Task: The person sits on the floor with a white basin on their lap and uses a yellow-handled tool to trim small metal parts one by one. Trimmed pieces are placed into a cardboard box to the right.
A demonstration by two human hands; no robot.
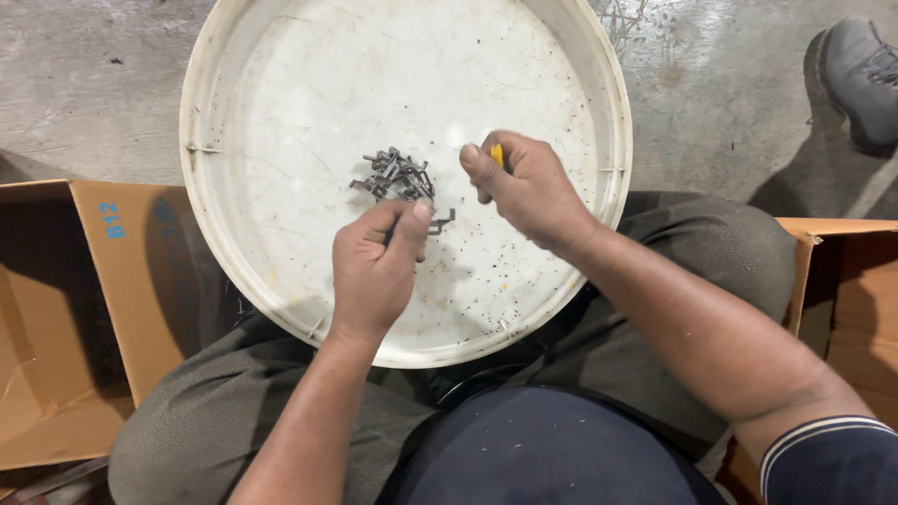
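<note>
A large round white plastic tub lid or shallow basin fills the upper middle of the frame, resting on the lap of a seated person in grey-green trousers; its white floor is speckled with dark grit. On the concrete floor, an open brown cardboard box fills the lower left, and a second brown cardboard box is cut off by the right edge. A dark grey shoe, belonging to someone else, shows in the upper right corner, partly out of frame.

Near the centre of the basin lies a small heap of dark grey metal clips, tangled together so that single pieces are hard to tell apart. The left hand sits just below this heap, thumb and forefinger pinched narrowly on one small grey bent clip, whose hooked end sticks out to the right of the fingertips; the rest of it is hidden under the fingers. The right hand is just right of the heap, curled shut round a small yellow-handled tool, of which only a sliver of yellow shows between thumb and forefinger; its working end is hidden, so its kind cannot be told. The two hands are near each other but apart, the held clip between them. The right forearm runs to the lower right, ending in a dark blue sleeve with a pale cuff stripe.
</note>
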